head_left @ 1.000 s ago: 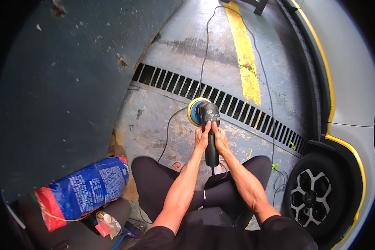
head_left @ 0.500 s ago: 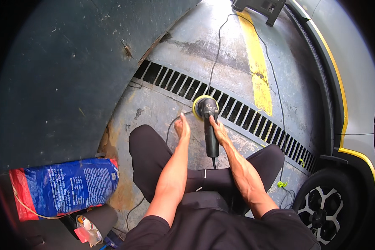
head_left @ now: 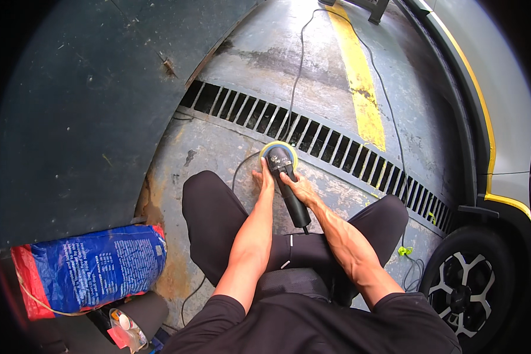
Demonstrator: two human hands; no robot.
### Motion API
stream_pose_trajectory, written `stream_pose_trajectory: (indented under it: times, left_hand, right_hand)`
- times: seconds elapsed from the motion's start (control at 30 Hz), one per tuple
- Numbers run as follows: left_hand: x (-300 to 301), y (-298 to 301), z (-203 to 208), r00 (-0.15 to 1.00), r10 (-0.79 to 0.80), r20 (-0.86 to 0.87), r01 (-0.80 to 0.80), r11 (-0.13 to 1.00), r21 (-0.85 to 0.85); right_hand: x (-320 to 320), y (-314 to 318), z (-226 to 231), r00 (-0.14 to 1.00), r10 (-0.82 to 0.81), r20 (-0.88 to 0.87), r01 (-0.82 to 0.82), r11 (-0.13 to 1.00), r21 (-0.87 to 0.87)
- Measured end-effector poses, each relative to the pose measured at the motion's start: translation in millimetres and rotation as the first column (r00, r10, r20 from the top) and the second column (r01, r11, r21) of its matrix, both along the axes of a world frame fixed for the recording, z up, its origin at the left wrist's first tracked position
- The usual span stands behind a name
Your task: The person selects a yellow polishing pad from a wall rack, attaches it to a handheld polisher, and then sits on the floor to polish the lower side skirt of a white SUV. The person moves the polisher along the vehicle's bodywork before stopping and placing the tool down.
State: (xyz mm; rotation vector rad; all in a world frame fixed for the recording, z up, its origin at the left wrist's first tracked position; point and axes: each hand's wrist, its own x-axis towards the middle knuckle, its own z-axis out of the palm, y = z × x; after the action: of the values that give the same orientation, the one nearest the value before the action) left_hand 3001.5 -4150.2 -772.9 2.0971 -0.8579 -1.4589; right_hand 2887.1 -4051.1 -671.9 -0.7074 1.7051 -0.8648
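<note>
A black handheld electric polisher point(head_left: 295, 203) with a round, yellow-edged pad point(head_left: 293, 151) is held at a slant between my knees, its head toward the floor drain. My right hand point(head_left: 301, 187) grips its body just behind the head, thumb on top. Against the left side of the head lies my left hand point(head_left: 266, 180), one digit stretched along the housing. Other fingers of that hand curl out to the left, and some are hidden. A dark power cord leaves the end of the handle.
A slotted floor drain point(head_left: 330, 147) crosses the floor, with a yellow stripe point(head_left: 360, 82) beyond it. On the left stand a dark panel point(head_left: 88, 118), a blue and red bag point(head_left: 94, 268) and a bin point(head_left: 141, 312). A car wheel point(head_left: 459, 293) is at right. Loose cable point(head_left: 386, 97) trails across the floor.
The polisher has moved slightly left and tilted, its handle end swinging right. My left hand has gone from beside the tool to touching its head. The view has shifted a little.
</note>
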Motion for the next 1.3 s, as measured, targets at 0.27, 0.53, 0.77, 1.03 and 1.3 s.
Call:
stream_pose_trajectory:
  times: [0.27,0.53,0.77,1.03,1.3]
  left_hand:
    - [-1.2,-11.5,-54.4,0.945,0.112,-0.307,-0.088,0.992,0.089]
    - [-4.7,-4.4,-27.3,0.996,0.008,-0.094,-0.002,0.998,0.069]
    - [5.3,-5.0,-15.5,0.931,0.030,-0.364,0.010,0.994,0.109]
    - [1.5,-6.5,-23.1,0.965,0.052,-0.257,-0.026,0.994,0.103]
    - [9.5,-5.0,6.1,0.960,-0.022,-0.280,0.053,0.993,0.104]
  right_hand:
    - [1.6,1.9,6.2,0.999,-0.004,0.052,0.001,0.998,0.064]
    - [0.2,4.6,9.0,0.996,0.003,0.090,-0.008,0.999,0.049]
    - [-0.9,3.3,6.3,0.996,-0.007,0.089,0.000,0.997,0.082]
    - [-1.4,2.4,7.2,0.993,0.016,0.119,-0.023,0.998,0.053]
    - [-0.4,-0.4,-0.4,0.992,0.014,0.126,-0.020,0.999,0.050]
